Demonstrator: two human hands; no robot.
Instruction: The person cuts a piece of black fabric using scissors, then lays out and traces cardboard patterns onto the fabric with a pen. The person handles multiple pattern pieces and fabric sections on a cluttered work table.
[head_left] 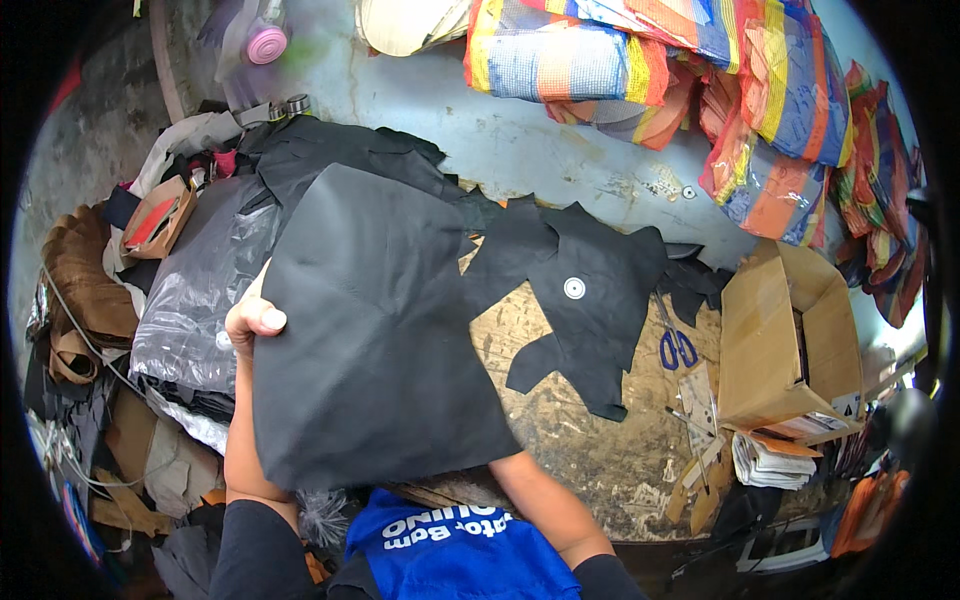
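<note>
A large piece of black leather-like sheet [370,330] is held up in front of me, over the worktable. My left hand [254,322] grips its left edge, thumb on the near face and fingers out of sight behind. The right forearm [550,510] runs up under the lower right corner of the sheet, which hides my right hand and its fingers. Beyond the sheet, irregular black cut pieces [600,320] lie on the worn wooden table [640,460], with a small white disc [574,288] on one. Blue-handled scissors [678,350] rest beside them.
A cardboard box [790,350] stands open on the right, near folded papers [772,462]. To the left are a plastic-wrapped black bundle [205,300] and a brown roll [90,285]. Colourful striped bags [570,60] hang on the far wall.
</note>
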